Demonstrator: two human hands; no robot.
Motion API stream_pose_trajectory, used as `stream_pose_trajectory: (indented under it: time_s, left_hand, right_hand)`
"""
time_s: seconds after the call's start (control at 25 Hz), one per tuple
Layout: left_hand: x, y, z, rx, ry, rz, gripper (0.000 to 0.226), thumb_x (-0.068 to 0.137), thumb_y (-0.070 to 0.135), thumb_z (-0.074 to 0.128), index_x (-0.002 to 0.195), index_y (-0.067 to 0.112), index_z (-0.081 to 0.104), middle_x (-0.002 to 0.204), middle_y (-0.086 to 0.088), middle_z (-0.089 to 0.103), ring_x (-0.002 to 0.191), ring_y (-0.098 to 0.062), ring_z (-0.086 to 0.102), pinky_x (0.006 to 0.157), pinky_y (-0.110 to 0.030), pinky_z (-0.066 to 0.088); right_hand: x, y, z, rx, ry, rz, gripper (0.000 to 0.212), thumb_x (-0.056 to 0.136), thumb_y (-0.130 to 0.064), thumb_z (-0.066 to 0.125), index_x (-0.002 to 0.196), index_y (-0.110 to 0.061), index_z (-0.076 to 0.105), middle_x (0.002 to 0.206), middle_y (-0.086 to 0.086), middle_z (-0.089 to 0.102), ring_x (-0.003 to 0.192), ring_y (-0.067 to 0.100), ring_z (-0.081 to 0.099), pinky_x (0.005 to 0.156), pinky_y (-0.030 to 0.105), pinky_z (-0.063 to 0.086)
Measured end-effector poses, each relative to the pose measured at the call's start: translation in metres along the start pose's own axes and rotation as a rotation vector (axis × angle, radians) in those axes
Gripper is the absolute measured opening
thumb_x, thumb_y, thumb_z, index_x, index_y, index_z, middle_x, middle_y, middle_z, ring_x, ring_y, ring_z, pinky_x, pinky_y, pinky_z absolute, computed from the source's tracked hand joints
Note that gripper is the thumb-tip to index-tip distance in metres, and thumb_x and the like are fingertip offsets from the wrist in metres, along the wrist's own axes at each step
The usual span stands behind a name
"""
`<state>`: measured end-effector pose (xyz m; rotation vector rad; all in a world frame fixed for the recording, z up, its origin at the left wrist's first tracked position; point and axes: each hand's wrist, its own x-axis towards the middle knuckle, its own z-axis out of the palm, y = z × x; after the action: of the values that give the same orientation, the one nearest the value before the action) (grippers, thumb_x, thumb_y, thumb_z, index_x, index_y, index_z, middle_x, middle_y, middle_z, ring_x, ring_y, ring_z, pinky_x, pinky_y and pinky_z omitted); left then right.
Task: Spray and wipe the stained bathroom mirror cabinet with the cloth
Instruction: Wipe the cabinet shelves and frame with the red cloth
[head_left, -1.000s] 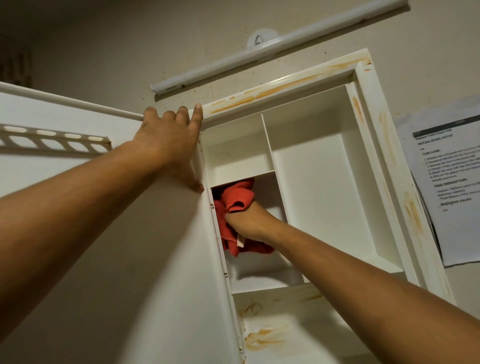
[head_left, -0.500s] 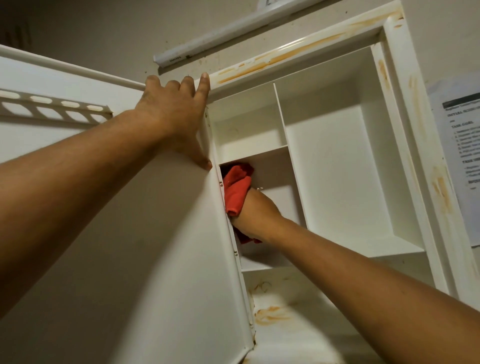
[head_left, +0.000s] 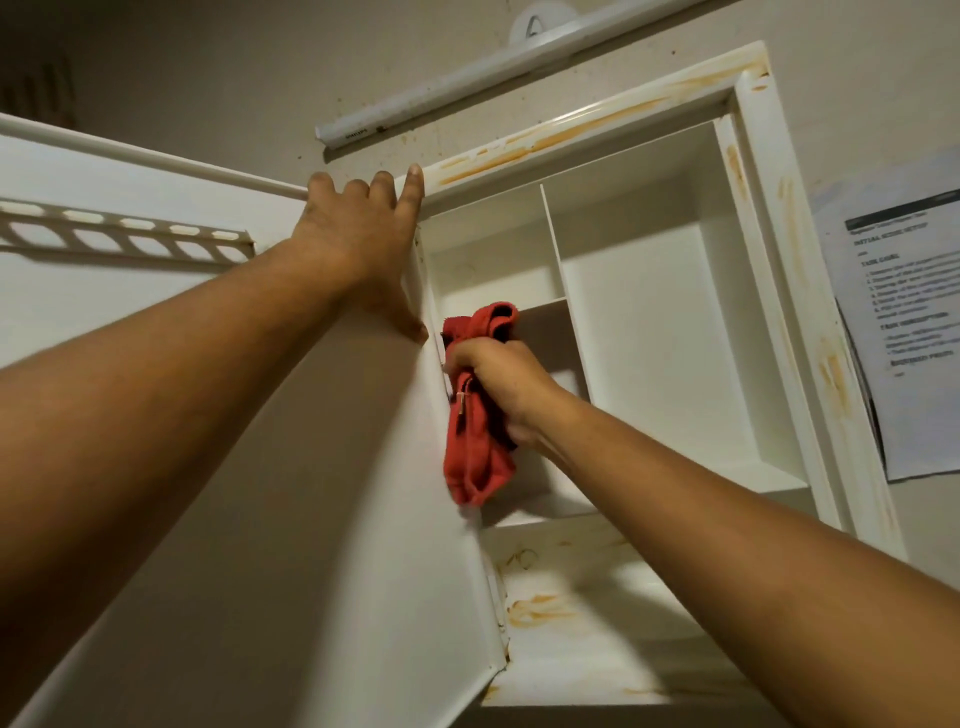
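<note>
Now more red cloth (head_left: 475, 457) hangs below the right hand (head_left: 498, 379).

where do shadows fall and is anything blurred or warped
Head view: dim warm light; the right hand and red cloth shadow the compartment behind them; print on the paper sheet is too blurred to read, and the wide lens bows the cabinet frame.

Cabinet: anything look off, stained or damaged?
Yes. Orange-brown streaks smear the cabinet on its top frame, right frame and bottom shelf, odd against the white. Upper compartments look clean. The right hand holds the cloth at the hinge side, away from those streaks.
</note>
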<state>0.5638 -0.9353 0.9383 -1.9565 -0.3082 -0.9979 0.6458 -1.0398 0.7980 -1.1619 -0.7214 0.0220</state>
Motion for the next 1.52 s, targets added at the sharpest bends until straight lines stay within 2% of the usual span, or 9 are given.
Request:
stream_pose_trajectory:
  time_s: [0.16, 0.32, 0.56, 0.68, 0.88, 1.08, 1.32, 1.44, 1.52]
  left_hand:
    - [0.004, 0.0, 0.005, 0.0, 0.018, -0.007, 0.162, 0.049, 0.09, 0.074, 0.162, 0.011, -0.011, 0.162, -0.02, 0.027, 0.143, -0.041, 0.039, 0.115, -0.063, 0.03]
    - [0.005, -0.002, 0.006, -0.035, 0.031, -0.004, 0.163, 0.047, 0.09, 0.075, 0.162, 0.011, -0.01, 0.161, -0.021, 0.029, 0.141, -0.042, 0.04, 0.114, -0.064, 0.03]
    - [0.001, 0.0, 0.008, -0.058, 0.046, -0.013, 0.164, 0.045, 0.092, 0.073, 0.162, 0.013, -0.01, 0.16, -0.02, 0.03, 0.141, -0.042, 0.04, 0.115, -0.064, 0.029]
    - [-0.002, 0.0, -0.001, -0.088, 0.018, -0.034, 0.163, 0.047, 0.091, 0.075, 0.162, 0.013, -0.011, 0.163, -0.019, 0.026, 0.145, -0.04, 0.036, 0.117, -0.062, 0.027]
    - [-0.036, 0.018, -0.017, -0.125, 0.034, -0.059, 0.128, 0.072, 0.075, 0.074, 0.163, 0.015, 0.008, 0.168, -0.019, 0.014, 0.156, -0.038, 0.01, 0.122, -0.067, 0.012]
    - [-0.113, 0.082, -0.032, -1.134, 0.145, -0.192, 0.049, 0.094, 0.052, 0.062, 0.133, 0.021, 0.062, 0.134, -0.006, 0.06, 0.12, -0.025, 0.059, 0.103, -0.046, 0.049]
    - [-0.166, 0.119, -0.033, -1.906, -0.197, -0.147, 0.053, 0.095, 0.053, 0.066, 0.143, 0.035, 0.05, 0.129, 0.013, 0.064, 0.114, -0.006, 0.067, 0.104, -0.041, 0.054]
    - [-0.172, 0.116, -0.033, -1.87, -0.159, -0.11, 0.053, 0.087, 0.054, 0.073, 0.13, 0.065, 0.045, 0.126, 0.024, 0.065, 0.111, 0.003, 0.067, 0.098, -0.027, 0.055]
    - [-0.17, 0.117, -0.031, -1.811, -0.093, -0.156, 0.041, 0.091, 0.047, 0.065, 0.126, 0.065, 0.052, 0.124, 0.023, 0.069, 0.11, 0.0, 0.067, 0.095, -0.025, 0.054]
  right_hand:
    - [-0.018, 0.048, -0.007, -0.509, 0.01, -0.117, 0.022, 0.068, -0.035, 0.068, 0.072, -0.016, 0.059, 0.059, -0.003, 0.063, 0.05, 0.013, 0.061, 0.051, 0.027, 0.051]
    - [-0.035, 0.061, -0.031, -0.74, -0.168, 0.091, 0.018, 0.064, -0.032, 0.073, 0.07, -0.015, 0.071, 0.069, -0.003, 0.074, 0.062, 0.017, 0.072, 0.06, 0.032, 0.06]
    - [-0.008, 0.025, -0.009, -0.291, 0.011, -0.058, 0.006, 0.082, -0.011, 0.062, 0.079, -0.016, 0.059, 0.062, 0.0, 0.057, 0.052, 0.015, 0.057, 0.053, 0.028, 0.049]
    - [-0.036, 0.047, -0.024, -0.232, -0.045, 0.133, 0.004, 0.089, -0.018, 0.062, 0.087, -0.014, 0.062, 0.072, 0.007, 0.063, 0.06, 0.023, 0.062, 0.061, 0.034, 0.054]
    - [-0.067, 0.02, -0.046, 0.182, 0.041, 0.249, 0.036, 0.098, -0.031, 0.063, 0.123, -0.005, 0.065, 0.097, 0.019, 0.079, 0.078, 0.036, 0.076, 0.078, 0.048, 0.063]
    - [-0.098, -0.01, -0.053, 0.28, 0.086, 0.171, 0.036, 0.103, -0.037, 0.062, 0.119, -0.007, 0.072, 0.105, 0.012, 0.08, 0.09, 0.029, 0.078, 0.083, 0.041, 0.062]
    - [-0.124, -0.024, -0.053, 0.39, -0.032, 0.155, 0.039, 0.101, -0.031, 0.059, 0.115, 0.001, 0.075, 0.115, 0.021, 0.074, 0.103, 0.033, 0.074, 0.099, 0.046, 0.058]
    - [-0.134, -0.028, -0.051, 0.422, -0.056, 0.169, 0.041, 0.102, -0.036, 0.054, 0.1, -0.005, 0.081, 0.108, 0.018, 0.075, 0.099, 0.032, 0.075, 0.096, 0.046, 0.06]
    - [-0.136, -0.028, -0.048, 0.429, -0.013, 0.197, 0.045, 0.104, -0.042, 0.052, 0.107, -0.006, 0.079, 0.112, 0.018, 0.075, 0.105, 0.034, 0.073, 0.101, 0.048, 0.056]
